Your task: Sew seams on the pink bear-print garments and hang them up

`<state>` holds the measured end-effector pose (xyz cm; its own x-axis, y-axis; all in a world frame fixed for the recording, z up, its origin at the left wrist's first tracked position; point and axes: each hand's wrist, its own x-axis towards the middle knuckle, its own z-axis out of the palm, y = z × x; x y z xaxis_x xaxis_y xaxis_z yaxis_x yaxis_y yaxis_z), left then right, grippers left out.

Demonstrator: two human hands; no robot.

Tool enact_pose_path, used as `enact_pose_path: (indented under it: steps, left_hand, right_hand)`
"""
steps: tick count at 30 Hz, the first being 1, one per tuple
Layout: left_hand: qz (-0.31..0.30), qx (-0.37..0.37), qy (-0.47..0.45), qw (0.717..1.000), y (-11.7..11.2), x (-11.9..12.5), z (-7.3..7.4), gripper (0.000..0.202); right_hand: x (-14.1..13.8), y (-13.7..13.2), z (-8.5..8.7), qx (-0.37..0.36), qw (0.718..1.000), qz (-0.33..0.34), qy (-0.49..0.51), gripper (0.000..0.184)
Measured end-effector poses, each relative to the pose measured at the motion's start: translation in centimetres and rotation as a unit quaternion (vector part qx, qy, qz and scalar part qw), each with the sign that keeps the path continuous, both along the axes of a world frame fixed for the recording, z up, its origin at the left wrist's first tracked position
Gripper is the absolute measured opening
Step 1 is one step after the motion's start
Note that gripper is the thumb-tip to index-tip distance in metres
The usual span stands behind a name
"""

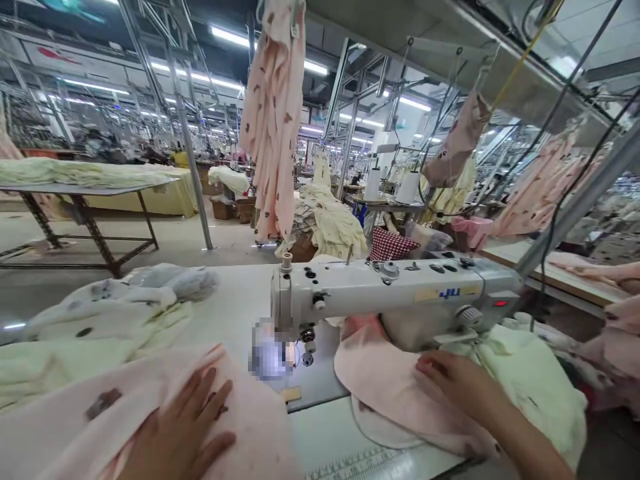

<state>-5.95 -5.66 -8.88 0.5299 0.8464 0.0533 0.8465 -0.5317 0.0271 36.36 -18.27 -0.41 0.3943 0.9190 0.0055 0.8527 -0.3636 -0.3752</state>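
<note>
Head view: left hand lies flat, fingers spread, pressing the pale pink printed fabric piece at lower left of the tabletop; nothing pinched. Right hand rests palm-down on a second pink rounded fabric panel right of the needle, fingers loosely extended, not gripping. The cloth looks light, limp and easily creased, likely slides well; best held at the edges or pressed flat. White industrial sewing machine sits between the hands. Cream garments are heaped left. Smooth white tabletop; busy factory hall, pink garments hanging overhead.

Both hands flat, palms down
</note>
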Motion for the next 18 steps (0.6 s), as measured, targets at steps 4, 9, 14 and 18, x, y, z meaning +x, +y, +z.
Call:
enact_pose_path:
  steps: [4, 9, 14, 18]
  left_hand:
    - [0.013, -0.010, 0.028, 0.999, 2.0, 2.9, 1.0, 0.054]
    - [-0.009, 0.033, -0.023, 0.999, 1.4, 1.7, 0.2, 0.053]
    - [-0.158, 0.099, -0.266, 0.946, -1.6, 5.2, 3.8, 0.031]
    - [-0.320, -0.051, -0.416, 0.849, -3.5, 11.5, 8.5, 0.035]
  right_hand:
    - [-1.4, 2.5, -2.3, 0.025, 0.999, -0.031, -0.027, 0.023]
    - [-1.8, 3.4, -3.5, 0.086, 0.996, 0.008, 0.010, 0.021]
    - [-3.4, 2.2, -1.2, 0.161, 0.979, 0.086, 0.093, 0.029]
    - [-7.4, 0.8, 1.6, 0.097, 0.941, 0.286, 0.152, 0.015]
